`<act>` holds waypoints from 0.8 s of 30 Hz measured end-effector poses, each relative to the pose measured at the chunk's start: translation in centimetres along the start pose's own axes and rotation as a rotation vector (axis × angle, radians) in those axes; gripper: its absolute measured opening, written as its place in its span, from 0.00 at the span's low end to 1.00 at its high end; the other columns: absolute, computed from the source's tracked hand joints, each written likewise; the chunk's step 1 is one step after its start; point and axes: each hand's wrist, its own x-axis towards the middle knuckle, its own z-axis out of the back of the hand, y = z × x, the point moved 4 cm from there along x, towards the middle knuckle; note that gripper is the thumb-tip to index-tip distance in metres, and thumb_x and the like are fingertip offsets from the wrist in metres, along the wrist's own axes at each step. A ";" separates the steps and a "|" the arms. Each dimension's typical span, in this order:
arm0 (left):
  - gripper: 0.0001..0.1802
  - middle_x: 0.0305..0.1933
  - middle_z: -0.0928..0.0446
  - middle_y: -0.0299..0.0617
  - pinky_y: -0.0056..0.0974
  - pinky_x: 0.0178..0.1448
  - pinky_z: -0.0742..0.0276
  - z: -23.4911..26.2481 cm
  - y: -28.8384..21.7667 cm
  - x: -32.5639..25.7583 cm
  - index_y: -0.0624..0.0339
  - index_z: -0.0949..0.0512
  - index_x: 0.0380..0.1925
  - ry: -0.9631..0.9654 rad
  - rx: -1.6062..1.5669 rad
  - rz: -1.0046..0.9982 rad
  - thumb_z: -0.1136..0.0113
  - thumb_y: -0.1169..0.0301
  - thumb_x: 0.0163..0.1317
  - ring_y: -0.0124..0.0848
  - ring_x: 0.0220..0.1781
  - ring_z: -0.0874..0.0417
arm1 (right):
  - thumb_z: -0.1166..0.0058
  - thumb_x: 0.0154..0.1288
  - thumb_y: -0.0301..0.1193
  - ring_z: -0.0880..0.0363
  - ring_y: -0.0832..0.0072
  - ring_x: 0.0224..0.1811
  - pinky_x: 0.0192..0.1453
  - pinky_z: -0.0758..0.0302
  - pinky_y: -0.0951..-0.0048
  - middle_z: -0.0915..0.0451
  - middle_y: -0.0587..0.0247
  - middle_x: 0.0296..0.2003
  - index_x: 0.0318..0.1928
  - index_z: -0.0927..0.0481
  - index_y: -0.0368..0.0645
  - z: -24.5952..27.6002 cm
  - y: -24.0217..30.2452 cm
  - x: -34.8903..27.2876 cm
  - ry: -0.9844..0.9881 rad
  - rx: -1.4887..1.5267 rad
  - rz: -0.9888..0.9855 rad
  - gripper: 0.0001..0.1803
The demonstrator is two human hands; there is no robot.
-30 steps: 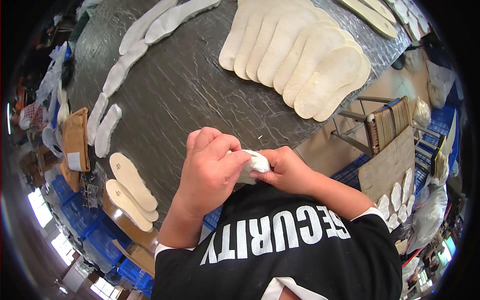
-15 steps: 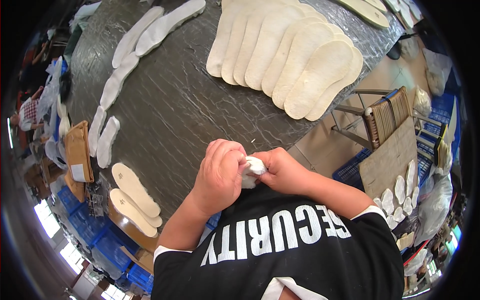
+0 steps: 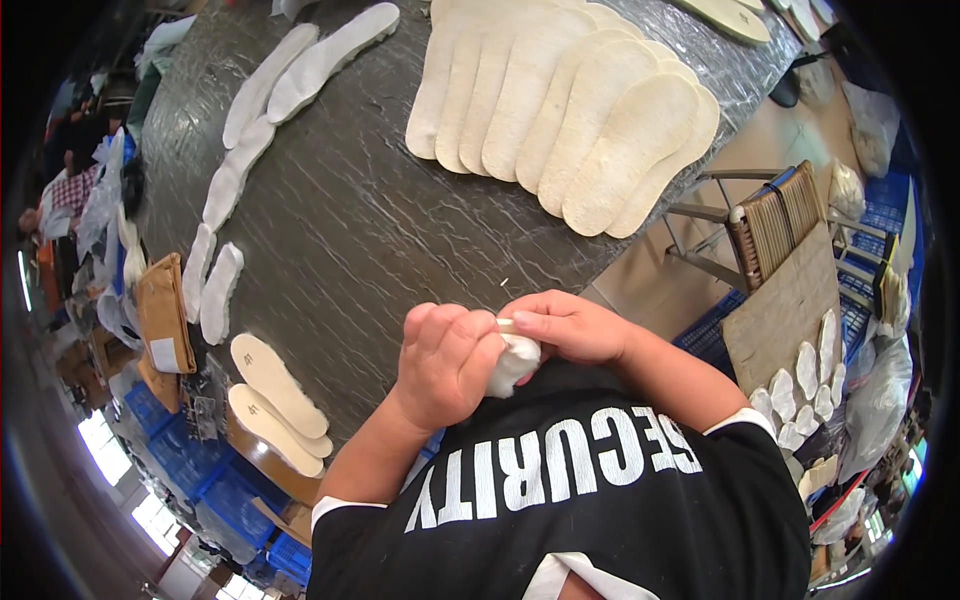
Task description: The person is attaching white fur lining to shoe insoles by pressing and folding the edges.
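My left hand and my right hand meet at the near edge of the table, close to my chest. Between them they pinch a white fleece insole, bunched up so that only a fluffy part and a thin cream edge show. The fingers cover the rest of it. Both hands are closed, with the right thumb lying along the cream edge. Beyond them, a fanned row of cream insoles overlaps on the table. Two more insoles with dark marks lie to the left.
The dark, wrinkled table cover spreads ahead of me. White fleecy strips lie in a line along its left side. At the right stand a folding chair and a board beside small white pieces. A brown package and blue crates sit left.
My right hand has turned so its fingers lie flatter over the insole. More of the fluffy white side now hangs below my fingers. The view has shifted slightly.
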 end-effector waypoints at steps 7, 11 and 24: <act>0.07 0.38 0.24 0.42 0.41 0.46 0.32 -1.6 -0.6 -1.6 0.60 0.28 0.30 0.111 -0.179 -0.122 0.44 0.72 0.51 0.37 0.38 0.25 | 0.52 0.69 0.31 0.21 0.60 0.26 0.34 0.24 0.64 0.20 0.47 0.25 0.35 0.19 0.34 0.2 2.1 0.4 -0.073 -1.080 0.164 0.13; 0.08 0.35 0.28 0.43 0.48 0.50 0.26 -1.9 -0.3 -1.1 0.60 0.30 0.32 0.099 -0.354 -0.021 0.43 0.78 0.52 0.41 0.35 0.27 | 0.49 0.66 0.29 0.23 0.52 0.26 0.34 0.27 0.60 0.23 0.42 0.23 0.34 0.19 0.35 0.6 1.1 0.3 -0.180 -1.067 0.127 0.10; 0.12 0.36 0.26 0.46 0.46 0.50 0.23 -1.9 0.2 0.4 0.62 0.28 0.33 0.071 -0.530 0.353 0.38 0.84 0.51 0.42 0.38 0.24 | 0.46 0.68 0.31 0.23 0.64 0.29 0.38 0.26 0.67 0.21 0.48 0.28 0.41 0.21 0.33 1.1 1.3 -1.8 0.002 -0.628 0.371 0.12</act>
